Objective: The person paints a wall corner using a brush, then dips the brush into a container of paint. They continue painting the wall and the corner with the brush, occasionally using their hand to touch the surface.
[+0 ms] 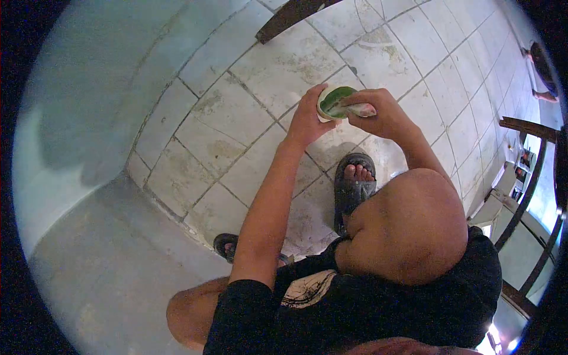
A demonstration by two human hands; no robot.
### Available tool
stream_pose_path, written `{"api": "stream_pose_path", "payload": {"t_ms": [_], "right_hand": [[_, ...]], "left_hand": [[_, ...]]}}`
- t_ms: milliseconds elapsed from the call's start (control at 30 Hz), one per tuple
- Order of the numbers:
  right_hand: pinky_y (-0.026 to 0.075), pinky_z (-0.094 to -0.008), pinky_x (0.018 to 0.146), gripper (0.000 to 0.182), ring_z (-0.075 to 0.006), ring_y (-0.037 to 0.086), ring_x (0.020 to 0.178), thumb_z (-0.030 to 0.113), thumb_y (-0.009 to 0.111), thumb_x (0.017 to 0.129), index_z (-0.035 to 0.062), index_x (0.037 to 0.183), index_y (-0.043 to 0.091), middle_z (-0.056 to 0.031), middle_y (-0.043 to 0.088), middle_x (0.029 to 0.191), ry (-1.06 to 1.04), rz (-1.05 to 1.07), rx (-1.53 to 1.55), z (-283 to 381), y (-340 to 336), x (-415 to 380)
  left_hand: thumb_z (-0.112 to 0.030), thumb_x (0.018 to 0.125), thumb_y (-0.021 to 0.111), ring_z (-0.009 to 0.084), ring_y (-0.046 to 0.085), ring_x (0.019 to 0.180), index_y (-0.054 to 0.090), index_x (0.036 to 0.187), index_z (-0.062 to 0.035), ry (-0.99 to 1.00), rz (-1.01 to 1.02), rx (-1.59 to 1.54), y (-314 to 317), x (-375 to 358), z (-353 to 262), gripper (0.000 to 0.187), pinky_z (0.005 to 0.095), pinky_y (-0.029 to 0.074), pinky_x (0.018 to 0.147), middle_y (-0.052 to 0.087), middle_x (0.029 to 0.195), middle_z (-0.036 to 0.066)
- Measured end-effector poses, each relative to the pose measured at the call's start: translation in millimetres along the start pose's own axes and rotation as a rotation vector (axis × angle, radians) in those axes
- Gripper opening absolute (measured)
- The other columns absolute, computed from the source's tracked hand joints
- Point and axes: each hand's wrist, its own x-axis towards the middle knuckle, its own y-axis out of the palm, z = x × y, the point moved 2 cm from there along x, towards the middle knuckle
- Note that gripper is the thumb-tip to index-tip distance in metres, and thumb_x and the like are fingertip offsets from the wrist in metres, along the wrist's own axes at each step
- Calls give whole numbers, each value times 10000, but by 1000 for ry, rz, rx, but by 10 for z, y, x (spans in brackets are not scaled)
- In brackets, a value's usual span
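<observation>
A small round cup (326, 114), pale outside and green inside, is held above the tiled floor. My left hand (308, 115) is wrapped round its left side. Over the cup's right side, my right hand (381, 112) is closed on a pale, crumpled piece with a pinkish end (362, 110), which reaches into the cup. What the piece is made of cannot be told. Some of the cup's inside is hidden by my right hand.
Below the hands is my sandalled foot (357, 183) on white floor tiles (266, 71). A wall (89, 106) rises on the left. A dark curved piece (290, 21) juts in at the top. A dark frame (529, 195) stands at right; another person's limbs (545, 94) show at far right.
</observation>
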Motion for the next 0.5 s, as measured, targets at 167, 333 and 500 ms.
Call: {"api": "stream_pose_path", "payload": {"t_ms": [167,333,500], "right_hand": [[485,-327,708,271,-281,627,775,71,651,662,21,928,632,-159,637,860,-4,2,-17,34,22,0],[489,-375,696,296,-332,611,759,168,681,645,42,909,639,-167,632,836,25,-46,30,9,67,48],[485,-334,704,260,-285,629,782,81,659,675,5,921,622,-165,633,854,3,-64,-46,-29,173,59]], "left_hand": [[-148,541,797,331,424,1138,370,1235,-57,36,-30,22,19,-10,20,820,400,354,967,440,1227,147],[-135,542,796,327,414,1155,365,1238,-61,43,-17,23,22,5,9,822,398,349,972,437,1232,143],[-135,545,795,329,412,1158,360,1243,-64,51,-25,23,4,-28,68,826,397,345,977,433,1236,144]]}}
